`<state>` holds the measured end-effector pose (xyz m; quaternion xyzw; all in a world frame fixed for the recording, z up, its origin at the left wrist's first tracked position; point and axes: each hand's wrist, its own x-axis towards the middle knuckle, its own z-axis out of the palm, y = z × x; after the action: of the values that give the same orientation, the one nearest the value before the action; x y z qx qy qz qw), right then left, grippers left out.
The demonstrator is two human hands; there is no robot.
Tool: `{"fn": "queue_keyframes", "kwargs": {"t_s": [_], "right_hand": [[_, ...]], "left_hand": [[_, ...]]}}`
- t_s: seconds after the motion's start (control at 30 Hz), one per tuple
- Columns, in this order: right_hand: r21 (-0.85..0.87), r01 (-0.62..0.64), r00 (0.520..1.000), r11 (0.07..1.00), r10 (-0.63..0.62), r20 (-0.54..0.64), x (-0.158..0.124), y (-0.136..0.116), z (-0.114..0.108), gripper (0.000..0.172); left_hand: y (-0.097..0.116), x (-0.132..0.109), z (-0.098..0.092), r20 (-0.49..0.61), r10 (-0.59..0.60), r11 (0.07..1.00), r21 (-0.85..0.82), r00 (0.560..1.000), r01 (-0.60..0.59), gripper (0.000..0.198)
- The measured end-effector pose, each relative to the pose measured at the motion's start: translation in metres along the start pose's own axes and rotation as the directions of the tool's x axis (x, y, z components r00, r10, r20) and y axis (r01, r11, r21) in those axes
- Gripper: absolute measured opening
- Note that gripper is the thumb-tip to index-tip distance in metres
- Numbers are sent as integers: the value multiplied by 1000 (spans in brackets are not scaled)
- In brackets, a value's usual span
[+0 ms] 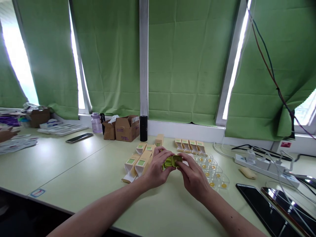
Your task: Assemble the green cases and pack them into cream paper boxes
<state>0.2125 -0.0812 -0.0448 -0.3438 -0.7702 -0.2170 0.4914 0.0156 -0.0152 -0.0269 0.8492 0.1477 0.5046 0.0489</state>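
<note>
Over the table, both hands are closed on a small yellow-green case (pixel 168 162) with hollow, rounded compartments. My left hand (pixel 158 167) grips its left side, and the fingers of my right hand (pixel 193 176) pinch its right part. Whether the two parts are joined is hidden by the fingers. Left of my left hand lie several open tan cardboard boxes (pixel 144 162) with green labels. Beyond my right hand stand several clear cups (pixel 212 171) with yellow spots at their bottoms. Another row of tan boxes (pixel 190 145) lies behind the hands.
At the back are brown cartons (pixel 127 127), a black cylinder (pixel 143 128) and a purple bottle (pixel 96 122). A power strip (pixel 266 168) with cables and dark tablets (pixel 266 207) occupy the right. A phone (pixel 79 138) lies left, and another person's hand (pixel 8 134) shows at far left.
</note>
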Motion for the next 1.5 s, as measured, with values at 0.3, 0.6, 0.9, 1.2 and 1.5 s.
{"fn": "queue_keyframes", "kwargs": {"t_s": [0.3, 0.6, 0.9, 1.2, 1.5], "right_hand": [[39, -27, 1000, 999, 27, -6, 0, 1, 1, 36], [173, -184, 982, 968, 189, -14, -7, 5, 7, 27], [634, -572, 759, 520, 628, 170, -10, 15, 15, 35], [784, -587, 661, 202, 678, 321, -1, 6, 17, 49], [776, -614, 636, 144, 673, 378, 0, 2, 13, 50]], "left_hand": [[1, 0, 0, 5, 14, 1000, 4, 1000, -14, 37], [-3, 0, 2, 8, 11, 1000, -3, 1000, -11, 43], [-1, -1, 0, 100, -20, 995, 97, 995, 11, 38], [4, -4, 0, 146, 163, 939, 281, 976, -199, 47], [3, -1, -2, 129, 114, 950, 277, 985, -146, 40]]}}
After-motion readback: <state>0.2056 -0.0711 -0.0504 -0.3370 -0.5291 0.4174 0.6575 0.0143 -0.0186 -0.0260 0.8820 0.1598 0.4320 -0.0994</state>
